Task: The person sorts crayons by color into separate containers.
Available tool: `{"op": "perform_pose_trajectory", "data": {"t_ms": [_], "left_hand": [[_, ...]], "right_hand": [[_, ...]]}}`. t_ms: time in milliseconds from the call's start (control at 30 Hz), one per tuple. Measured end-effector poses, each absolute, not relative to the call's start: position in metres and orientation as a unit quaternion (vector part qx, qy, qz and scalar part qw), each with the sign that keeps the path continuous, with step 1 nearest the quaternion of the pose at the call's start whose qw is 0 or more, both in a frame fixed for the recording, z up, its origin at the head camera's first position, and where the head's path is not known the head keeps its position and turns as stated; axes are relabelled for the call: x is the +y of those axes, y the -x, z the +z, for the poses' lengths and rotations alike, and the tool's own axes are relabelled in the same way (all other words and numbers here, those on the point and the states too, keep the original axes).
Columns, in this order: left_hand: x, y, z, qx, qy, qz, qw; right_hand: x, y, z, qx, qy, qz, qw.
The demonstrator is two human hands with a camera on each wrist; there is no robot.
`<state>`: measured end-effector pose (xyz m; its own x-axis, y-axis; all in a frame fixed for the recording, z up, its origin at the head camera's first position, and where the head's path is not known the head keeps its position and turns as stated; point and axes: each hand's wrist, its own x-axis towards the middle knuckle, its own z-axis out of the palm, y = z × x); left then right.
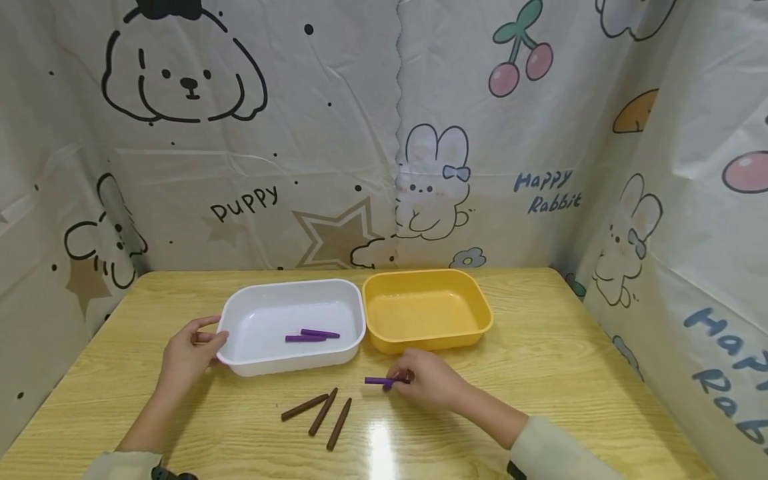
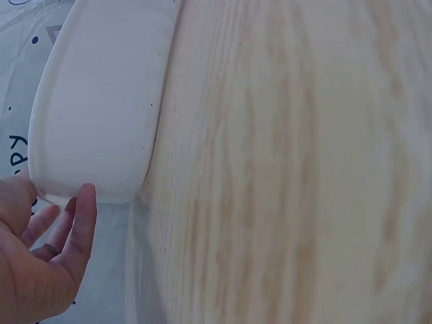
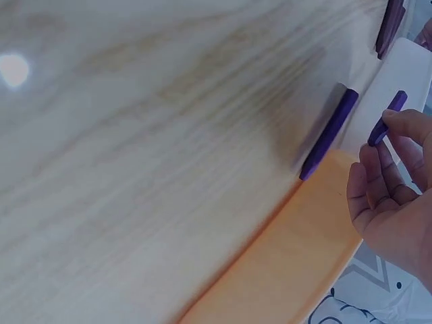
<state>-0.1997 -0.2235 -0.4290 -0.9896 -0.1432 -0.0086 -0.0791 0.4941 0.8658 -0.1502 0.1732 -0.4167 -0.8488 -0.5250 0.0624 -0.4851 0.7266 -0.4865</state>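
Pale cloth (image 1: 342, 147) printed with rabbits, a puppy, cherries and stars is hanging behind a wood-grained counter (image 1: 540, 373) and along both its sides. Just in front of the yellow tray (image 1: 429, 340), the right hand (image 1: 429, 381) is pinching a purple crayon (image 3: 398, 102), its grip clamped between thumb and fingertips near one end, while the other end is sticking out free. Close to that hand, a loose purple crayon (image 3: 331, 133) is lying on the counter near the yellow tray; the head view is showing these two overlapping at the fingers, so I cannot tell there which one is held.

Toward the counter's near edge, three brown crayons (image 1: 324, 412) are lying in a loose group, two of them meeting at their upper ends and the third slanting just beside them. Nearer the far left corner, the white tray (image 1: 258, 327) is standing next to the yellow one, with two purple crayons (image 1: 304, 339) lying side by side on its floor. At its left end the left hand (image 1: 186, 353) is holding the rim, thumb over the edge and fingers against the outer wall. Light sleeves (image 1: 558, 450) are covering both forearms toward the near edge.
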Motion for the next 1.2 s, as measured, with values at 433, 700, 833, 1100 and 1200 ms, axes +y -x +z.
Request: {"op": "perform_pose_trajectory", "data": {"t_ms": [433,700,833,1100,1200], "left_hand": [[-0.223,0.2,-0.429,-0.863,-0.063,-0.5,0.031],[-0.223,0.199,-0.429,-0.865,-0.06,-0.498,0.027],[-0.223,0.199,-0.429,-0.866,-0.059,-0.495,0.027],[-0.223,0.2,-0.429,-0.863,-0.058,-0.5,0.028],[-0.224,0.199,-0.43,-0.862,-0.059,-0.503,0.028]], "right_hand": [[0.164,0.16,-0.403,0.929,0.272,-0.25,0.015],[0.151,0.168,-0.394,0.934,0.251,-0.255,0.0],[0.144,0.173,-0.39,0.935,0.247,-0.254,-0.015],[0.132,0.182,-0.385,0.932,0.243,-0.269,-0.019],[0.128,0.185,-0.384,0.93,0.246,-0.273,-0.016]]}}
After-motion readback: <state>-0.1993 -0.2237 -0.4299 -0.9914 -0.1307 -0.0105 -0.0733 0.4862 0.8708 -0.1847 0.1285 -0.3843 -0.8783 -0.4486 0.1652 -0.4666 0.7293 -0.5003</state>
